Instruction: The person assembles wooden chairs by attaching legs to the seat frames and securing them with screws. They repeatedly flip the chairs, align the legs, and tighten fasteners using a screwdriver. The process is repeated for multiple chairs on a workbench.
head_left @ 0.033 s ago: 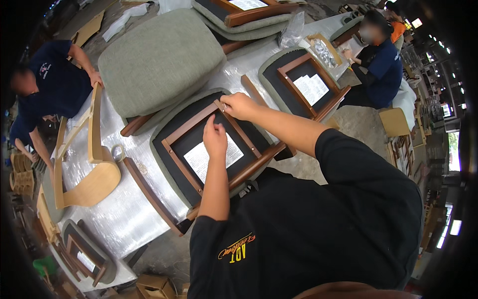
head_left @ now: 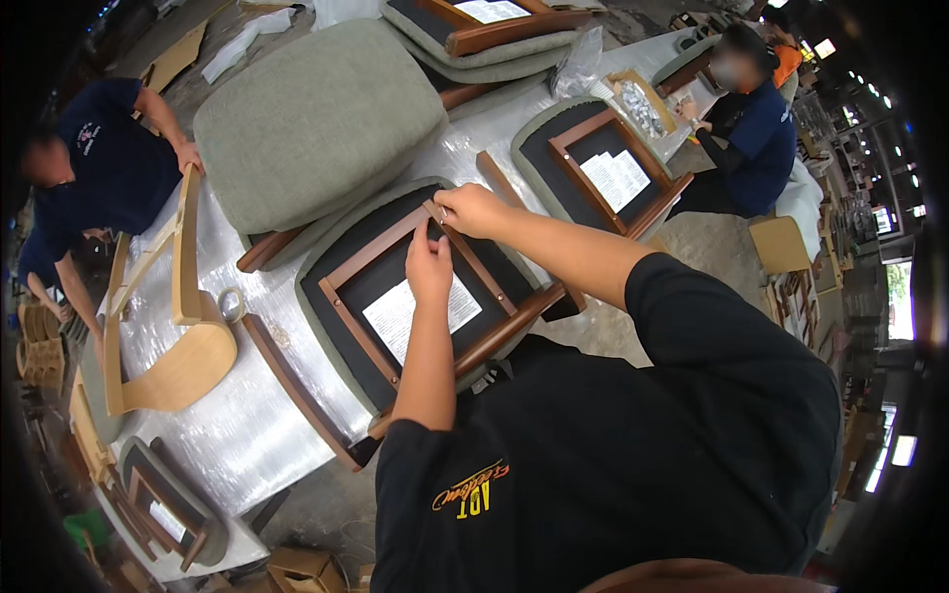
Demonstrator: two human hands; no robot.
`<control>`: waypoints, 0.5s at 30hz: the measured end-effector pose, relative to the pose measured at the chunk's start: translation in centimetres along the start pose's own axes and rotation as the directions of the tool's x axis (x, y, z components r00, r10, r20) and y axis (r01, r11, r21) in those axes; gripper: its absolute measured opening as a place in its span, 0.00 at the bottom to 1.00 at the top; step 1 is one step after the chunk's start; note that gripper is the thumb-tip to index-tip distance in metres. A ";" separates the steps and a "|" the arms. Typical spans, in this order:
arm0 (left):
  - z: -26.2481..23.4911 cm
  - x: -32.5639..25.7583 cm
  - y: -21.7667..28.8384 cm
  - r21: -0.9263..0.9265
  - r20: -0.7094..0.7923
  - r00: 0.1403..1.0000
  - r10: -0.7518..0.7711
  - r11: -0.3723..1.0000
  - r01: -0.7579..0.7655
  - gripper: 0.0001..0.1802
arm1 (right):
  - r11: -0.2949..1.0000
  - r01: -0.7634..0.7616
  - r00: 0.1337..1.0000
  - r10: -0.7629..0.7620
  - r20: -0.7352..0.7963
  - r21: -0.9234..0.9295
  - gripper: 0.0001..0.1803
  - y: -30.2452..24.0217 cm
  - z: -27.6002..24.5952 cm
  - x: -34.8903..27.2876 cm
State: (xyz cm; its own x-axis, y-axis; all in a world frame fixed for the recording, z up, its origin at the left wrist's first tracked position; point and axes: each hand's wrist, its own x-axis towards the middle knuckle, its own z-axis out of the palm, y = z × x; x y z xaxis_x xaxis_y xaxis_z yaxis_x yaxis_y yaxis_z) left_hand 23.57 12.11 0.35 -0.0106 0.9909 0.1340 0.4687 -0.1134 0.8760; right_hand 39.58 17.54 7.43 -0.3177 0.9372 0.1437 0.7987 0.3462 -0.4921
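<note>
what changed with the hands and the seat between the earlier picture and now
The bare left hand has edged slightly up and right, toward the bare right hand; no clear grasp or release shows. The right hand stays at a corner of the brown wooden frame; the grey fabric seat with black underside looks unmoved.

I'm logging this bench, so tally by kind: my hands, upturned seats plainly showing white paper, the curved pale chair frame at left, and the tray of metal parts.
Left hand and right hand: 2
Upturned seats showing white paper: 4
Pale chair frame: 1
Tray of metal parts: 1
Total: 8
</note>
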 end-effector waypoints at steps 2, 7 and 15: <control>2.2 2.4 -0.2 0.095 0.049 0.998 -0.025 0.995 0.020 0.16 | 0.996 -0.056 0.987 0.065 0.145 -0.069 0.08 -0.2 -0.8 1.3; 4.5 4.6 -1.3 0.210 0.114 0.985 -0.130 0.972 0.104 0.13 | 0.991 0.046 0.952 -0.006 0.306 -0.123 0.10 -0.2 -3.4 2.8; 4.9 5.0 -1.7 0.187 0.085 0.996 -0.002 0.982 -0.014 0.14 | 0.828 0.423 0.775 -0.120 0.620 -0.369 0.14 -1.0 -6.4 6.0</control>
State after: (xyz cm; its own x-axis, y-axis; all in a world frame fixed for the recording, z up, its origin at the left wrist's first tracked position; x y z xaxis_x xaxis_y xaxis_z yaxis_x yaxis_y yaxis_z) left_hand 27.05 17.62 -2.77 0.0632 0.9937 0.0926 0.6259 -0.1117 0.7718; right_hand 40.18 23.08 14.27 -0.6587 0.6596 -0.3621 0.7154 0.6981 -0.0299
